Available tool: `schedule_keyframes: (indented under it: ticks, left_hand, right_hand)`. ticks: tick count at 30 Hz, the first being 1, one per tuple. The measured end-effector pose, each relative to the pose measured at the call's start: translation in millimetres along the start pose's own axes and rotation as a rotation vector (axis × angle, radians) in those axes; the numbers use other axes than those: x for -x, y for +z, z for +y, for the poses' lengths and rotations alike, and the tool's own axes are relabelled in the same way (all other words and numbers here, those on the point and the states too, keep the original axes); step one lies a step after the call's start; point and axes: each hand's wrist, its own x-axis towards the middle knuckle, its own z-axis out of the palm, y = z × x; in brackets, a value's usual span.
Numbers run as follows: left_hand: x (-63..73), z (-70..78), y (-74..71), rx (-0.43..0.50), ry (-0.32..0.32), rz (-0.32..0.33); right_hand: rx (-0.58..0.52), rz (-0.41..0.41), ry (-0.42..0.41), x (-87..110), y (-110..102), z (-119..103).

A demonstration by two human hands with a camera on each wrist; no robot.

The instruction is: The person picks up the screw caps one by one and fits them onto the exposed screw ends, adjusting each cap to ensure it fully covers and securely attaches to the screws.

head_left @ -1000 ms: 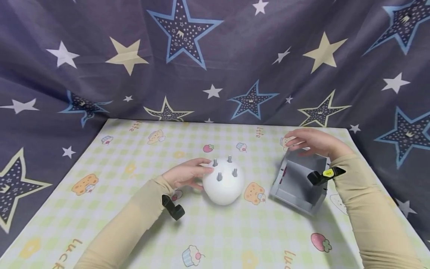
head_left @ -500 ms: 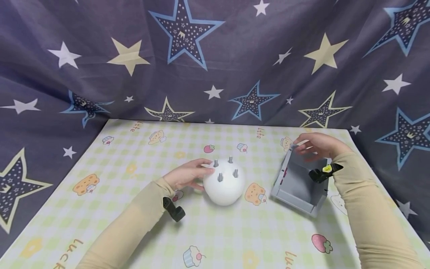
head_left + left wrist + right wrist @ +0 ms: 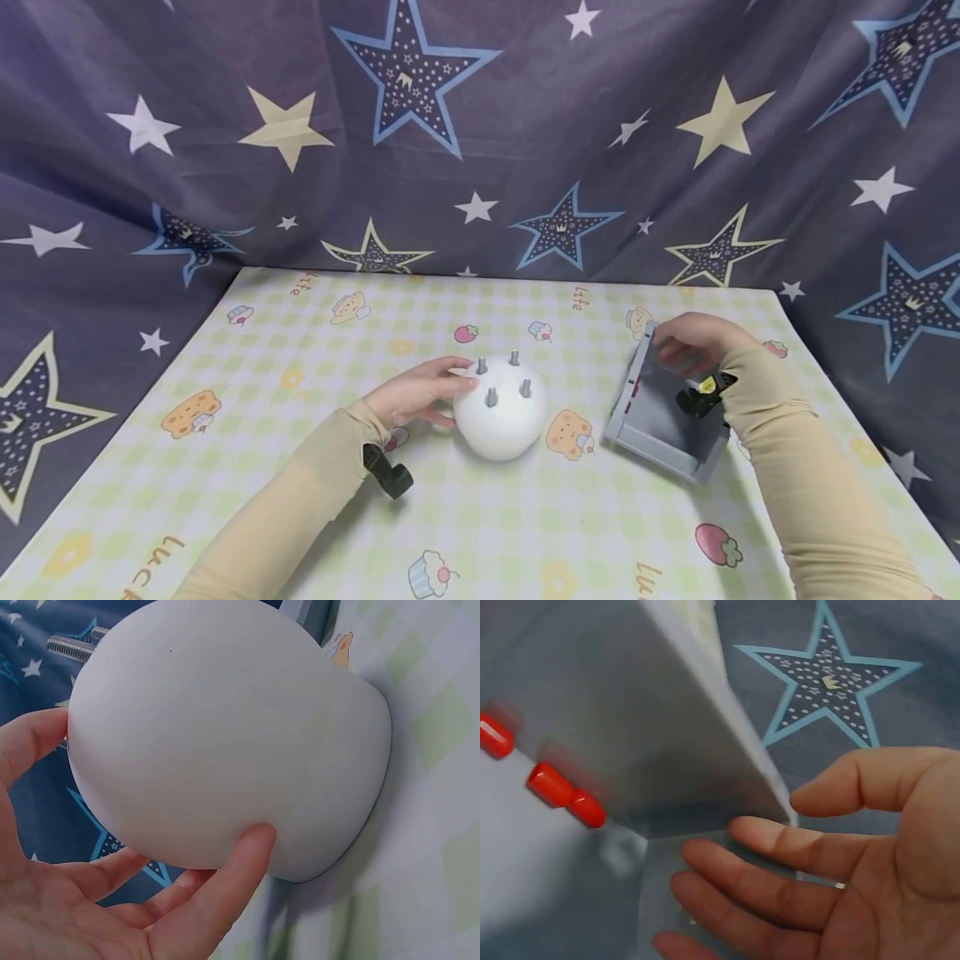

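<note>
1. White dome (image 3: pixel 500 417) with four grey pegs (image 3: pixel 514 357) sits at table (image 3: pixel 300 500) centre.
2. Left hand (image 3: pixel 416 390), at its 9 o'clock, cups it, fingers loosely spread.
3. Grey box (image 3: pixel 660 412) lies at 3 o'clock; the right hand (image 3: pixel 693 342), fingers relaxed and holding nothing, reaches into it near its red pieces (image 3: pixel 555 787).

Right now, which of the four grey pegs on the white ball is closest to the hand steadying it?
The rear-left peg: it stands right beside the left hand fingertips, the other three farther right.

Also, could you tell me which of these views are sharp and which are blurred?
Head view: evenly lit and sharp, edges slightly bowed. Left wrist view: the white foam ball is crisp and casts a soft shadow. Right wrist view: the red caps inside the grey box are smeared.
</note>
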Motion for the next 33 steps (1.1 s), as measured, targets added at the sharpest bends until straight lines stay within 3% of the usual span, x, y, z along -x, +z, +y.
schedule_keyframes:
  ticks: [15,24,33]
  left_hand:
    - [1.8,0.4,0.4,0.005,-0.001,-0.002]
    - [0.7,0.6,1.4,0.003,-0.005,0.002]
    - [1.7,0.0,1.7,0.01,-0.004,0.003]
  right_hand:
    - [0.164,-0.05,0.045,-13.8,14.4,8.2]
    - [0.023,-0.124,0.082,-26.0,14.4,21.8]
    - [-0.095,-0.121,0.082,-32.8,15.8,35.3]
